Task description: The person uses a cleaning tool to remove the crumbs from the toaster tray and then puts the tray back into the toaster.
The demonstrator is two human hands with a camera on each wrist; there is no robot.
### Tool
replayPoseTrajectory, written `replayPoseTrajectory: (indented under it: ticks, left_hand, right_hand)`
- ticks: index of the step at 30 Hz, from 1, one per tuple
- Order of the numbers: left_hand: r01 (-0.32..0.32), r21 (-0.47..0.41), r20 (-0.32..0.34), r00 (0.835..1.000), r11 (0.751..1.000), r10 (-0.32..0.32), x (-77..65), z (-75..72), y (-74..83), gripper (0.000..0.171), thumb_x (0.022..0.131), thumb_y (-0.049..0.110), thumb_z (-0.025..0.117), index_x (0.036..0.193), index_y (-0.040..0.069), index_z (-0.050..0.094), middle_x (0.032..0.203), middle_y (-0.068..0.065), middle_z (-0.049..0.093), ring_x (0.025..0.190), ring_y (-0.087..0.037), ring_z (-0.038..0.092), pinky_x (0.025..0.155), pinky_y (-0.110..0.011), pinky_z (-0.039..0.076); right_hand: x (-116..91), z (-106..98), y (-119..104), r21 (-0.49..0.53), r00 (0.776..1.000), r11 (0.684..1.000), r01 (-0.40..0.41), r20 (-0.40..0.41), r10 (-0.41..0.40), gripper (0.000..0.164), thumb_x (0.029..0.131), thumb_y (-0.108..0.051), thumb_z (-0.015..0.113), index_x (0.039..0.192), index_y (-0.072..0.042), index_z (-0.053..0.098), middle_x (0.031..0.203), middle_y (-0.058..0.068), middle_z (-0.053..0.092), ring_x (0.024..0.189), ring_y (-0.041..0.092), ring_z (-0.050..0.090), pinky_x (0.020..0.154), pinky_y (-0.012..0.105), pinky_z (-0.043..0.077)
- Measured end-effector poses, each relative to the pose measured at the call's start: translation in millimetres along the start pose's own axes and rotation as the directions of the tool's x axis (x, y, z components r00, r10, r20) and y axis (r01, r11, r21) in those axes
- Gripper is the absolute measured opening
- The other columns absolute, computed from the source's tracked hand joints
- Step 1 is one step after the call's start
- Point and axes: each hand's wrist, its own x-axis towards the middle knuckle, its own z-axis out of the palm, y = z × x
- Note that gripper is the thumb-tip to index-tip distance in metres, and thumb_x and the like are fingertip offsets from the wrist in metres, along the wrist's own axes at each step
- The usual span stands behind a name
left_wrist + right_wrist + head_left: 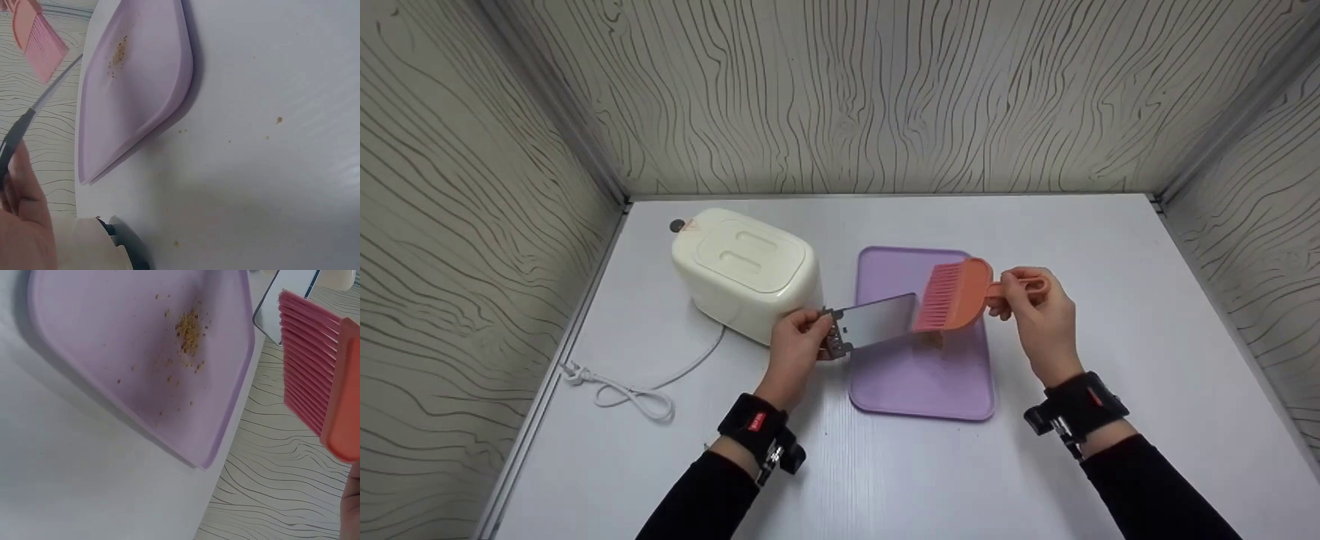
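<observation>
Okay, so from my end of the feed both hands are busy. My left hand (pixel 797 341) has thumb and fingers pinched on the dark end of a flat metal plate (pixel 881 321), which sticks out to that hand's right, raised over a purple tray (pixel 915 394). My right hand (pixel 1044 319) has its fingers curled round the handle of an orange brush (pixel 969 300), bristles pointing left at the plate's far end. Can't tell if they actually touch.

The purple tray sits between the hands, with a little pile of crumbs (pixel 188 332) in it, below the brush. A few loose specks (pixel 279 120) are on the white table (pixel 1155 315) too, on the left hand's side.

Just beyond the left hand, off to its left, there's a cream appliance (pixel 735 247), its white cord (pixel 690 367) looping out further left of the hand.

Writing-wise: the left wrist's black strap (pixel 741 417) has a red tag (pixel 757 421) with pale lettering, but it's too blurry for me to read.
</observation>
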Motion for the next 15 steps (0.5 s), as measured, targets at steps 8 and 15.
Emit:
replayPoseTrajectory:
  ticks: [8,15]
  left_hand:
    - [0.005,0.001,-0.004,1.0,1.0,-0.005,1.1,0.6,-0.8,0.017,0.099,0.006,0.064,0.106,-0.009,0.065,0.083,-0.007,0.06,0.066,-0.015,0.065,0.059,-0.028,0.061]
    - [0.001,-0.008,-0.004,1.0,1.0,-0.001,0.4,0.3,-1.0,0.016,0.1,0.006,0.064,0.105,-0.009,0.065,0.082,-0.007,0.06,0.065,-0.016,0.066,0.059,-0.028,0.061]
  right_hand:
    - [-1.1,5.3,-1.2,0.169,0.998,0.984,-0.054,0.023,0.051,0.039,0.096,-0.026,0.073,0.112,0.006,0.061,0.088,0.02,0.076,0.072,0.025,0.076,0.067,0.038,0.064]
    - [-2.4,10.5,0.0,0.22,1.0,0.975,-0.022,0.005,0.022,0.032,0.095,-0.02,0.074,0.105,0.008,0.061,0.085,0.024,0.074,0.071,0.028,0.076,0.066,0.041,0.063]
